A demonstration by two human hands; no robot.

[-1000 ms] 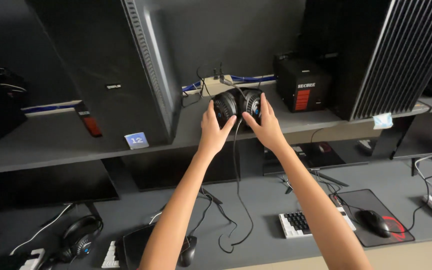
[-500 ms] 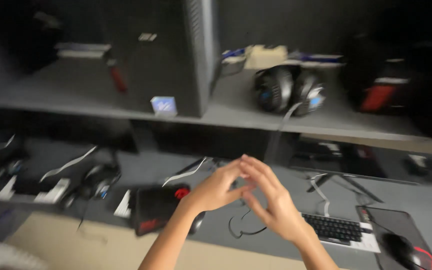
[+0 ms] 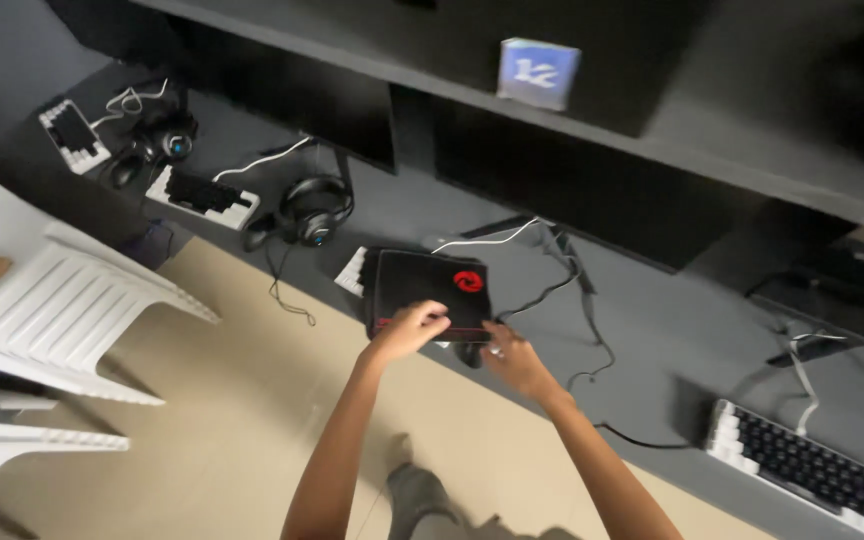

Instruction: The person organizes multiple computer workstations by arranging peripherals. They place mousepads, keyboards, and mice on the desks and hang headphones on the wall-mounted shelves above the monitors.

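— Both hands have come down off the shelf since a second ago, when they were on the headphones up there; now they sit low at the front edge of the grey desk (image 3: 652,330).

— What are they on?

— The left hand (image 3: 410,330) has its fingers curled over the near edge of a black mouse pad (image 3: 427,290) with a red round mark. It looks like a pinch on the pad's rim. The pad lies on the desk, partly over a white keyboard (image 3: 351,272) that sticks out at its left side.

— And the other?

— The right hand (image 3: 514,362) is just beside the pad's near right corner, next to a dark mouse (image 3: 469,353). Motion blur hides the fingers; I cannot tell whether they close on anything.

— Anything around them?

— A black headset (image 3: 314,208) lies left of the pad, with another white keyboard (image 3: 200,196) beyond it. Black and white cables (image 3: 562,290) trail right of the pad. Far right sits a keyboard with dark keys (image 3: 802,465). White plastic chairs (image 3: 62,310) stand at the left, over the tan floor (image 3: 242,420).
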